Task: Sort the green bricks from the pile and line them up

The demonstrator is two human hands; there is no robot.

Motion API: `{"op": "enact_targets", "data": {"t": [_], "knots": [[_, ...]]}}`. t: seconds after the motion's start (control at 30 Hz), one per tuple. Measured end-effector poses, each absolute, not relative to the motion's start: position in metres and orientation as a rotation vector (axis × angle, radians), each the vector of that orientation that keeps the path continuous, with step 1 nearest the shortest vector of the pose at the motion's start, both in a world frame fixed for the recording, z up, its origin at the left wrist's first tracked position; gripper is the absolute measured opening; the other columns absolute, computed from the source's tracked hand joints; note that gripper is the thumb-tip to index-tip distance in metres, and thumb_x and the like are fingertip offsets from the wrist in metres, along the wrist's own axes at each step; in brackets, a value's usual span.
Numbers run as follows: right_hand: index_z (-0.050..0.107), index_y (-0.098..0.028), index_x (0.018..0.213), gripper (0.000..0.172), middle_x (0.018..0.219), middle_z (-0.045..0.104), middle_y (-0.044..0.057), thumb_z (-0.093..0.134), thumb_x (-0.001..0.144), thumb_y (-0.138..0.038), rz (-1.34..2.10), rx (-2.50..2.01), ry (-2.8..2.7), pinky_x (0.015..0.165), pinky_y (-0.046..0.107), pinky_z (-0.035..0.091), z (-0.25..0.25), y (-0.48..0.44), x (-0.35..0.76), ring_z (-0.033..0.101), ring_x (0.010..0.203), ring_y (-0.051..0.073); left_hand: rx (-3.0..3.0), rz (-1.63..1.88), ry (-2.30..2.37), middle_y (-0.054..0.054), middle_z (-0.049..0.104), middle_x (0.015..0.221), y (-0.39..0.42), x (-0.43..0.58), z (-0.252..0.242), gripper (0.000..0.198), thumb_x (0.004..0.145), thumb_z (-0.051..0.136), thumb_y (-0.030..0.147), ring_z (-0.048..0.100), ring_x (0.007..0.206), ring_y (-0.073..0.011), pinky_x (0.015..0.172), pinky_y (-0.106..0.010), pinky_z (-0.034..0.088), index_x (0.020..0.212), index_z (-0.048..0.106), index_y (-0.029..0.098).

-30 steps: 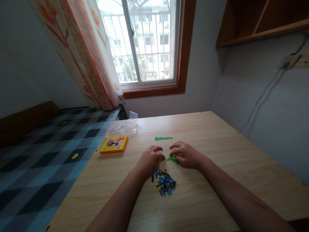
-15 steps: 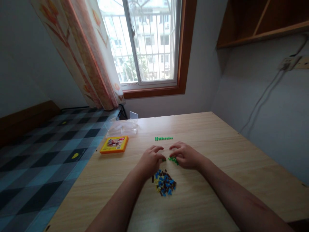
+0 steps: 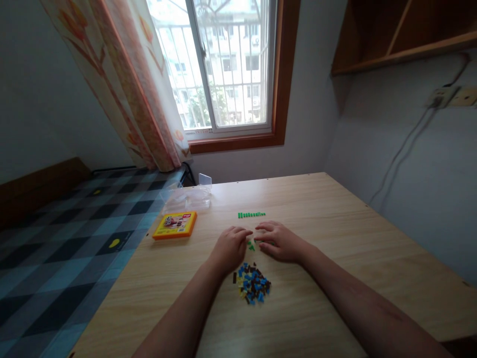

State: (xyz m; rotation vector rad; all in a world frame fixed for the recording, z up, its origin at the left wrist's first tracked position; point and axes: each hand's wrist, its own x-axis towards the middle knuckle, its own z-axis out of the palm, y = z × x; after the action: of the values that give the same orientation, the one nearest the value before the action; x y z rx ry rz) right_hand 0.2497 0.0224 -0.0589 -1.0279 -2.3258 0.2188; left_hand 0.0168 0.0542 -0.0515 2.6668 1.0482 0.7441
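My left hand point(image 3: 231, 249) rests low over the table with its fingers stretched to the right and apart from the thumb. A few small green building bricks point(image 3: 251, 246) lie by its thumb. Facing it, my right hand point(image 3: 278, 241) is open, fingers spread, partly covering more green bricks. Beyond both hands, a neat row of green bricks point(image 3: 252, 215) runs left to right. Nearer to me lies a loose pile of blue, brown and yellow bricks point(image 3: 254, 283). I see nothing held in either hand, though the left fingertips are small and partly hidden.
An orange-yellow box point(image 3: 175, 225) with a printed picture lies at the table's left edge. Behind it are clear plastic packaging pieces point(image 3: 187, 198). The wooden table point(image 3: 316, 209) borders a bed with a checked cover point(image 3: 74, 238) on the left and a wall on the right.
My left thumb has drawn back, showing green bricks between the hands. My right fingers have spread over the green bricks beside them. The view has shifted slightly.
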Motion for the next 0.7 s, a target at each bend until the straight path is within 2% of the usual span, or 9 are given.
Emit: {"op": "enact_targets", "data": {"t": [0.1,0.3,0.5,0.7], "knots": [[0.077,-0.026,0.111,0.024,0.129,0.066,0.009,0.058,0.097,-0.030,0.162,-1.049,-2.229,0.107,0.046,0.045,-0.061,0.027,0.254,0.058,0.122,0.026,2.624,0.732,1.048,-0.007,0.074,0.110,0.055,0.019,-0.053,0.028,0.095,0.052,0.017,0.065,0.104,-0.0218,0.097,-0.039,0.051,0.113,0.074,0.021],[0.077,-0.020,0.090,0.028,0.106,0.073,0.010,0.052,0.100,-0.029,0.014,-1.067,-2.001,0.096,0.043,0.049,-0.062,0.039,0.268,0.064,0.104,0.024,2.637,0.736,0.938,-0.005,0.075,0.106,0.059,0.023,-0.057,0.026,0.096,0.053,0.020,0.065,0.100,-0.0203,0.096,-0.037,0.049,0.107,0.076,0.024],[0.075,-0.020,0.085,0.029,0.096,0.073,0.008,0.051,0.100,-0.027,0.035,-1.089,-1.956,0.089,0.039,0.050,-0.058,0.037,0.270,0.065,0.095,0.022,2.653,0.703,0.918,-0.004,0.075,0.102,0.059,0.023,-0.055,0.023,0.097,0.055,0.025,0.064,0.097,-0.0197,0.093,-0.035,0.049,0.096,0.078,0.025],[0.075,-0.019,0.082,0.030,0.093,0.074,0.008,0.052,0.100,-0.027,0.085,-1.108,-1.958,0.089,0.037,0.049,-0.059,0.038,0.270,0.064,0.094,0.021,2.643,0.685,0.977,-0.005,0.075,0.102,0.060,0.024,-0.055,0.023,0.097,0.055,0.024,0.064,0.098,-0.0203,0.093,-0.035,0.049,0.096,0.078,0.023]]}}
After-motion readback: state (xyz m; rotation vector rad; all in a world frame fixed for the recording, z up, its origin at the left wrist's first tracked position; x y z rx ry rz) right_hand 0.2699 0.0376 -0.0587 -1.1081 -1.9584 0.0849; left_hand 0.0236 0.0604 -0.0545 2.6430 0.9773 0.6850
